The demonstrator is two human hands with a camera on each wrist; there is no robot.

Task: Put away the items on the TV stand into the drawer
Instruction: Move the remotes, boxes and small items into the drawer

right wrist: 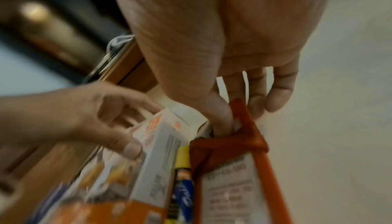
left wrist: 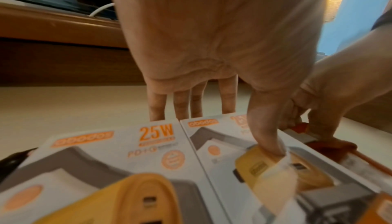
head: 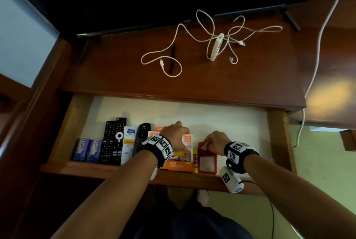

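Dark wood runs under everything: the TV stand (head: 115, 76) with the drawer (head: 63, 132) pulled open below its front edge, and every place that follows is given from that drawer. Your left hand (head: 176, 135) lies over the charger boxes (head: 187, 143) near the drawer's front middle, fingers hanging straight past their far edge and thumb pressing down on the right-hand box, so it steadies more than it grips. Your right hand (head: 216, 141) pinches the top loop of the red card holder (head: 207, 159), just right of the boxes, with a yellow-capped glue stick (head: 195, 156) wedged between them. To do this well, lower the holder flat against the glue stick, keep the boxes pinned so the row does not slide, and let go only once it lies still. Left of the boxes, along the drawer's front, sit two black remotes (head: 112, 140), a white tube (head: 128, 144), a third dark remote (head: 141, 135) and two blue packets (head: 87, 150). Behind the drawer, on the stand, a white cable (head: 180, 32), a white power bank (head: 216, 47) and a black pen (head: 172, 58) are not yet put away. The cable loops over both, so I judge it will drag them if you lift it carelessly. Room remains at the drawer's right and back.
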